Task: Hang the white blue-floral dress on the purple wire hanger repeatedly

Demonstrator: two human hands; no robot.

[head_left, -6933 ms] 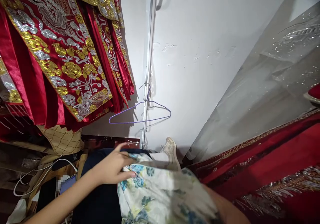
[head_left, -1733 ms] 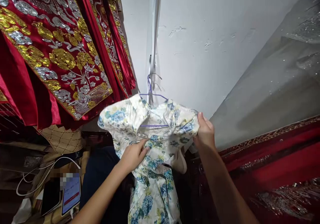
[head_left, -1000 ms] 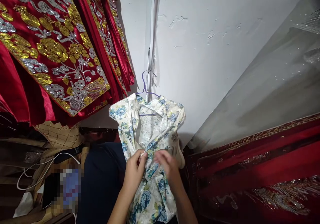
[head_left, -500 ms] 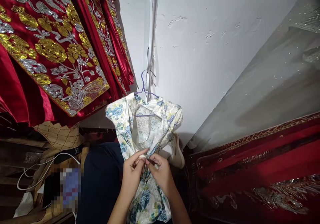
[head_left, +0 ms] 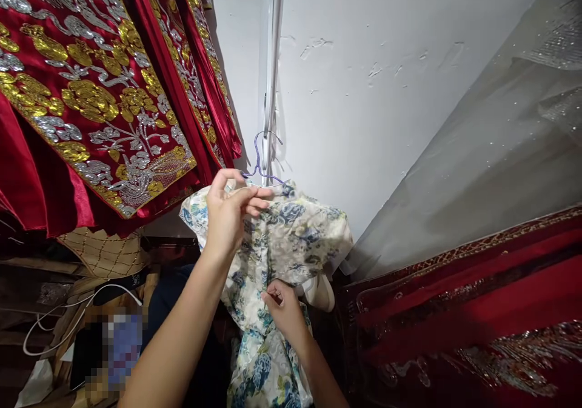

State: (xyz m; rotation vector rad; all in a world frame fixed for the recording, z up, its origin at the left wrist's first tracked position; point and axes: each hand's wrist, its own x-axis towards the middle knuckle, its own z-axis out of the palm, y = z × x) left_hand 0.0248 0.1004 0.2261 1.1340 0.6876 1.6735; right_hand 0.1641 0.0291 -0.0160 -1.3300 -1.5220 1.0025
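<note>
A short-sleeved floral dress (head_left: 297, 229), white with blue and yellow-green flowers, hangs on a purple wire hanger (head_left: 257, 156) in front of me. Up at the collar, my left hand (head_left: 230, 211) is closed, thumb and fingers close together; what is between them is too small to make out. Lower down, my right hand (head_left: 282, 302) pinches the fabric beside the centre seam. The dress's back edges lie together between the two hands. Part of the collar is hidden behind my left hand.
Red garments with gold and silver sequins (head_left: 91, 102) hang at upper left. Behind the hanger runs a white wall (head_left: 341, 111) with a vertical strip. Sheer grey sparkly fabric (head_left: 491, 153) and red fabric (head_left: 500, 305) fill the right. A white cable (head_left: 73, 341) lies at lower left.
My left hand has moved up from mid-dress to the collar, and the gaping opening has closed. My right hand has stayed low on the fabric, slightly to the right.
</note>
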